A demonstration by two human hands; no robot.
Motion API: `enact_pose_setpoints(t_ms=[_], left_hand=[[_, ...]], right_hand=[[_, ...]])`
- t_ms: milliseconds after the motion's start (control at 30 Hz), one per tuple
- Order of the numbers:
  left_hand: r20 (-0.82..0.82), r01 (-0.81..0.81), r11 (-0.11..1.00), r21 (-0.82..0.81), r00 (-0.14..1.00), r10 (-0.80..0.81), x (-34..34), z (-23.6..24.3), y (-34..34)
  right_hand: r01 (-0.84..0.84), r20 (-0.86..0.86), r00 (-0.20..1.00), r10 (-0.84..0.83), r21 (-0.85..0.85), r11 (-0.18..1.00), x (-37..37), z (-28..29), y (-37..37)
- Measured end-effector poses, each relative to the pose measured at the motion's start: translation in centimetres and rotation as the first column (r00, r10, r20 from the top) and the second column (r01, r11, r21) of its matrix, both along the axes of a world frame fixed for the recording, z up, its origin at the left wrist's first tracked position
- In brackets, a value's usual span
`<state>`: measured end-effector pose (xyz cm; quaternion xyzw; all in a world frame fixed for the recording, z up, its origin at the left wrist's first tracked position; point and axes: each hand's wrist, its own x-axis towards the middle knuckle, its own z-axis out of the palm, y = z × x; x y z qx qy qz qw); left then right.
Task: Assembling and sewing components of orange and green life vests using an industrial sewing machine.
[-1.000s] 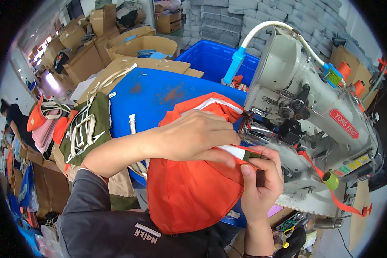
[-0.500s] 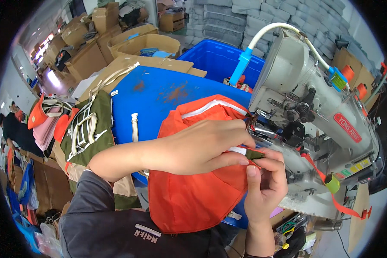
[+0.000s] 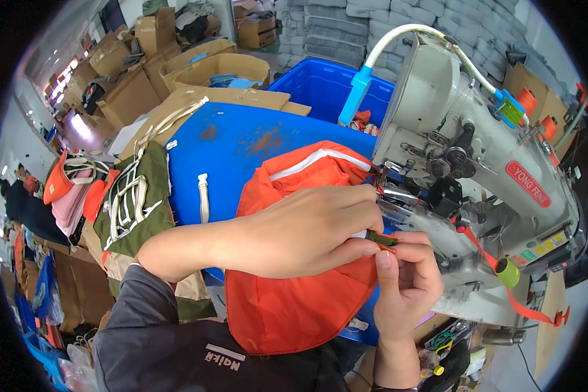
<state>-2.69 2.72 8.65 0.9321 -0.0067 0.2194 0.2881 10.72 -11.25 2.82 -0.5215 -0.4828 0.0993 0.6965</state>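
An orange fabric piece point(image 3: 294, 307) with a white strip along its upper edge lies over the blue tabletop and hangs toward my lap. My left hand point(image 3: 313, 228) reaches across it from the left, fingers bent and pinching the fabric's edge. Beside it my right hand point(image 3: 408, 274) pinches the same edge between thumb and fingers. Between the two hands a small dark green strip point(image 3: 381, 239) shows, with a bit of white next to it. The fabric's upper corner reaches the needle area of the grey sewing machine point(image 3: 470, 124), just beyond my fingers.
On the blue tabletop point(image 3: 222, 137) lies a cream strap point(image 3: 204, 196). Green fabric with cream webbing point(image 3: 137, 196) sits at the left, beside orange and pink pieces point(image 3: 72, 196). A blue crate point(image 3: 326, 85) and cardboard boxes point(image 3: 127, 98) stand behind. Red ribbon point(image 3: 483, 251) hangs off the machine.
Both hands have shifted slightly down, still pinching the fabric edge. The view has moved a little, and more of the green strip now shows between the fingers.
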Motion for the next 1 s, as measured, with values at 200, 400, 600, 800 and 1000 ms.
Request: enact_pose_setpoints(t_ms=[200,400,600,800,1000], left_hand=[[0.104,-0.014,1.0,0.015,0.994,0.012,0.0,-0.8,-0.4],[0.149,-0.049,0.999,-0.002,0.988,0.048,-0.1,-1.1,-0.9],[0.208,-0.097,0.993,-0.061,0.972,0.108,-0.1,-1.8,-1.3],[0.2,-0.081,0.99,-0.115,0.974,0.103,-0.1,-1.8,-1.3],[0.243,-0.027,0.992,-0.12,0.968,0.056,-0.1,-2.4,-1.0]], right_hand=[[-0.029,-0.032,0.999,0.029,-0.011,1.0,0.0,0.2,-0.5],[-0.006,-0.077,0.997,0.005,-0.011,1.0,-0.3,0.3,-0.4],[0.014,-0.088,0.996,-0.019,-0.052,0.999,-0.4,0.5,-0.8],[-0.021,-0.209,0.978,0.018,-0.014,1.0,-1.0,0.9,-0.8],[-0.094,-0.292,0.955,0.055,-0.12,0.988,-0.5,1.8,-1.4]])
